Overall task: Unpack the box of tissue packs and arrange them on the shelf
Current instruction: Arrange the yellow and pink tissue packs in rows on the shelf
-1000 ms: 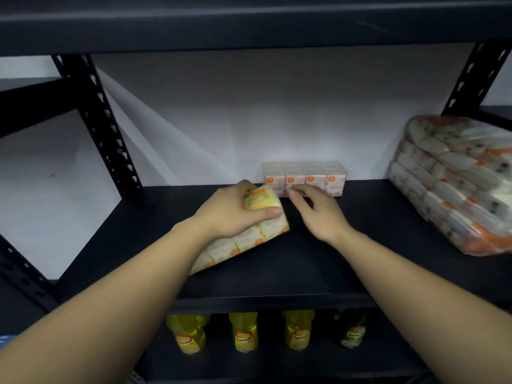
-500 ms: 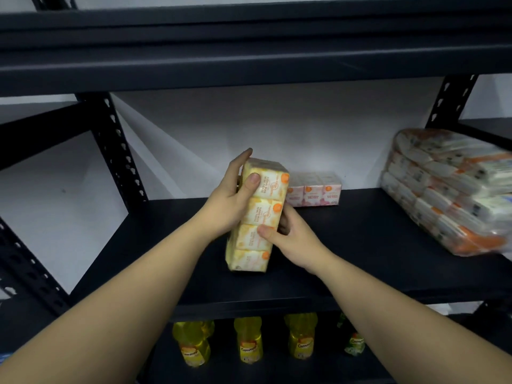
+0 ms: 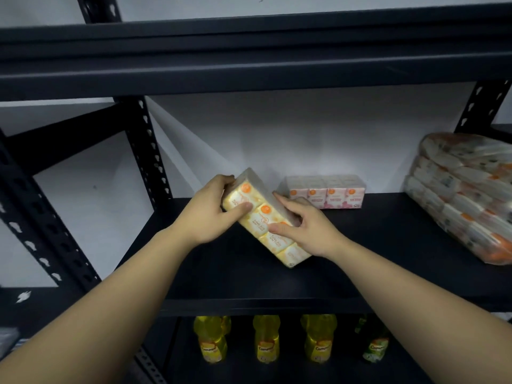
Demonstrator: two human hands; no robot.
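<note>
1. Two bare hands are all we see of the person in the head view, and both grip one long yellow plastic-wrapped pack of tissues [image 3: 264, 220] held over the black metal shelf board [image 3: 374, 245].
2. We read the pack's long axis as a diagonal: its upper end points up and to the left toward the white wall [image 3: 304, 134], its lower end down and to the right, where the bottom corner sits at or just above the board; we cannot tell if it touches.
3. Our left hand [image 3: 212, 214] wraps the upper end, fingers curled over the far side and thumb pressed on the printed face.
4. Our right hand [image 3: 307, 231] clamps the middle and lower part, thumb on the face, fingers bent around the right edge.
5. Just beside the pack, to its right, a row of pink-and-white wrapped tissue packs [image 3: 327, 191] stands against the wall.
6. Well apart at the far right lies a large clear-wrapped bundle of tissue packs [image 3: 465, 198], tilted.
7. Bare board lies open left of the pack, up to the perforated black upright post [image 3: 146, 151], and along the front edge.
8. Below, yellow bottles [image 3: 266, 339] stand in a row.
</note>
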